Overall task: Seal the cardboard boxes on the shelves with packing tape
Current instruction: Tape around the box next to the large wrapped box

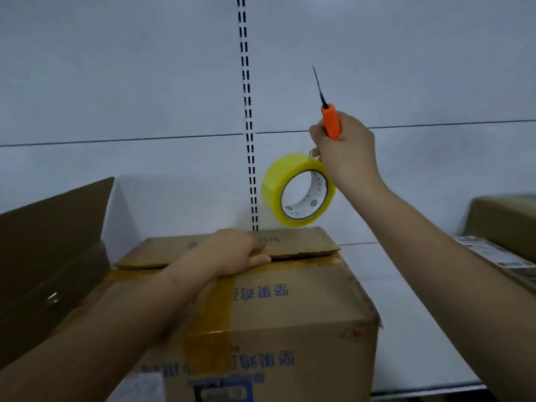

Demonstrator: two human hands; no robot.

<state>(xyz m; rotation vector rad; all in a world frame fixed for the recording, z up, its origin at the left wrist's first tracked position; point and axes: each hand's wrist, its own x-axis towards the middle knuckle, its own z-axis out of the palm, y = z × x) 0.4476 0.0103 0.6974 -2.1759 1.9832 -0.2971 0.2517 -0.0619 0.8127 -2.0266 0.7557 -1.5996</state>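
Observation:
A brown cardboard box with blue print and old yellowish tape stands on the white shelf in front of me. My left hand rests on its top flaps at the centre seam, fingers pressing the far flap down. My right hand is raised above and behind the box. It grips an orange-handled knife with the thin blade pointing up, and the same hand holds a yellow tape roll hanging just above the box's far edge.
An open brown box with a raised flap stands at the left. More boxes lie at the right edge. The white shelf surface stretches to the right of the central box. A slotted upright runs down the back panel.

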